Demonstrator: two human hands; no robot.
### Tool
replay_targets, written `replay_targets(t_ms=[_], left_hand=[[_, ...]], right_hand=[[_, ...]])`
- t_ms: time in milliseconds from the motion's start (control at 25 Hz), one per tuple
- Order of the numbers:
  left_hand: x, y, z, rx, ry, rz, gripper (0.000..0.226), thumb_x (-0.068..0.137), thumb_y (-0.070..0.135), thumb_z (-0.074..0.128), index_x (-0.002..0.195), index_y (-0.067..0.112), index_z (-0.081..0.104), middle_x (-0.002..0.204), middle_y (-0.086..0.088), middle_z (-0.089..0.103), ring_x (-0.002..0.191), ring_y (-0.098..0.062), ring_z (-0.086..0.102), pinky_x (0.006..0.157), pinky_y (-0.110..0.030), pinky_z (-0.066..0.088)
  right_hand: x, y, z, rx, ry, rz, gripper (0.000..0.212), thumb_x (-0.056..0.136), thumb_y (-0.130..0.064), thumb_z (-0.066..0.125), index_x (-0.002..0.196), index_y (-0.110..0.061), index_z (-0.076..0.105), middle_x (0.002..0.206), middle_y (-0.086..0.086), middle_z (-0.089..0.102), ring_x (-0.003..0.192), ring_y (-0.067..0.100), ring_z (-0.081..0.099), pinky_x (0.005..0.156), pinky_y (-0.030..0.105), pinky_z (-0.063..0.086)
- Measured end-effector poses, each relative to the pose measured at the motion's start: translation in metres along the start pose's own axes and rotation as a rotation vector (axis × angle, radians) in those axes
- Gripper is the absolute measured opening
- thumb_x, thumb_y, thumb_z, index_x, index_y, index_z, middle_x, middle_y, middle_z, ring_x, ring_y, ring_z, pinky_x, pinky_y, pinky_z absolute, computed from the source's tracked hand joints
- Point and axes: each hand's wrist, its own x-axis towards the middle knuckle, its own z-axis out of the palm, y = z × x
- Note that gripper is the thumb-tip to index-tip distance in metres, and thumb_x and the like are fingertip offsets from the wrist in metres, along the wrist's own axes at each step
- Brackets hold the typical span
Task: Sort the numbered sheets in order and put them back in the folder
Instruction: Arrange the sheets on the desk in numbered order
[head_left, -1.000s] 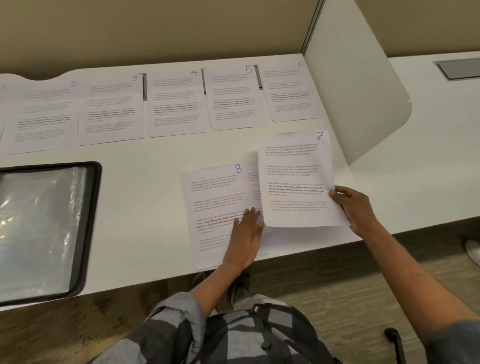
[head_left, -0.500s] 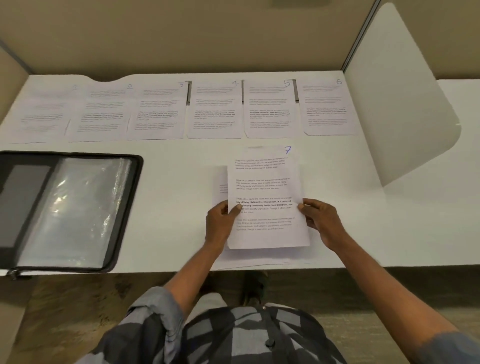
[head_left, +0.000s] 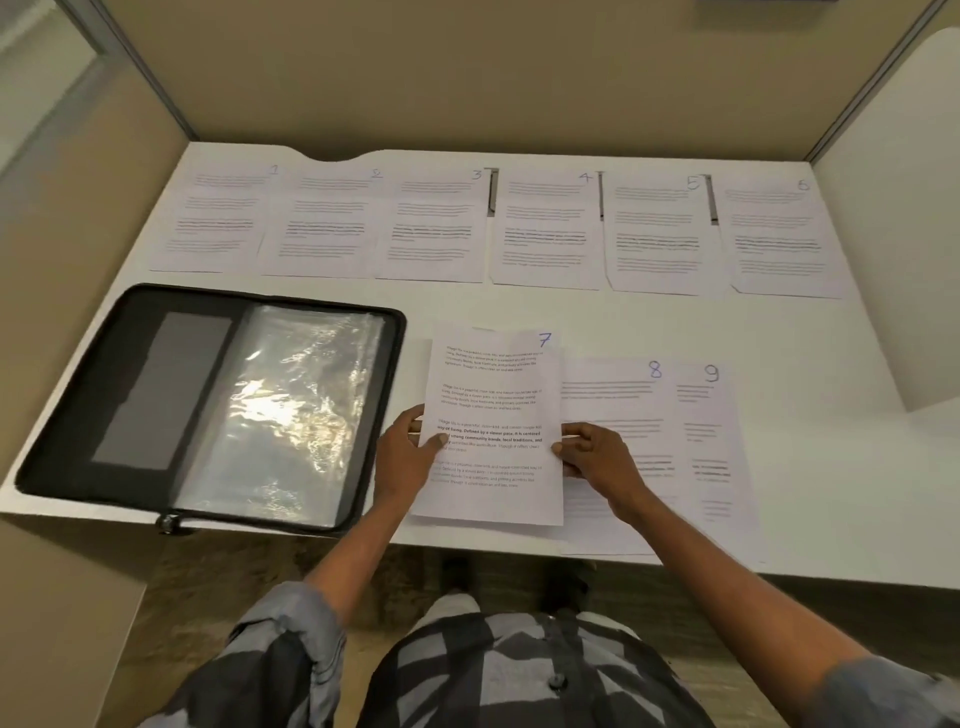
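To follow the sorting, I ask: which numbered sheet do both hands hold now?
Sheet 7: the left hand and the right hand pinch its side edges. The other sheets lie flat on the desk, none gripped.

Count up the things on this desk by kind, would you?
Sheets: 9, with sheet 7 held by the left hand and right hand
Folder: 1
Total: 10

The black folder (head_left: 130, 389) lies open at the left, with its clear sleeves (head_left: 291, 405) facing up. Sheets 1 to 6 (head_left: 545, 234) lie flat in a row behind it. Sheet 7 (head_left: 493, 395), pinched at both side edges by the left hand (head_left: 408, 457) and right hand (head_left: 597, 457), partly covers sheet 8 (head_left: 618, 400), which overlaps sheet 9 (head_left: 711, 415).
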Motion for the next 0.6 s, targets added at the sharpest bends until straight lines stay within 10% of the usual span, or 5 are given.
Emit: replay_targets(t_ms=[240, 600], left_hand=[[0.027, -0.029, -0.033, 0.207, -0.117, 0.118, 0.074, 0.091, 0.014, 0.076, 0.154, 0.02, 0.037, 0.147, -0.002, 0.046, 0.121, -0.017, 0.058, 0.1, -0.031, 0.052], [0.015, -0.043, -0.022, 0.641, -0.326, 0.519, 0.074, 0.103, 0.045, 0.054, 0.163, 0.021, 0.019, 0.17, 0.004, 0.005, 0.157, -0.013, -0.004, 0.126, -0.031, -0.005]], right_hand=[[0.008, -0.001, 0.05, -0.185, 0.143, -0.035, 0.032, 0.091, -0.01, 0.075, 0.12, -0.015, 0.063, 0.105, 0.002, 0.072, 0.09, 0.012, 0.07, 0.067, 0.017, 0.058], [0.007, 0.004, 0.071, -0.557, 0.253, -0.149, 0.047, 0.093, -0.011, 0.071, 0.138, -0.016, 0.058, 0.131, 0.003, 0.066, 0.099, 0.014, 0.064, 0.097, 0.033, 0.052]])
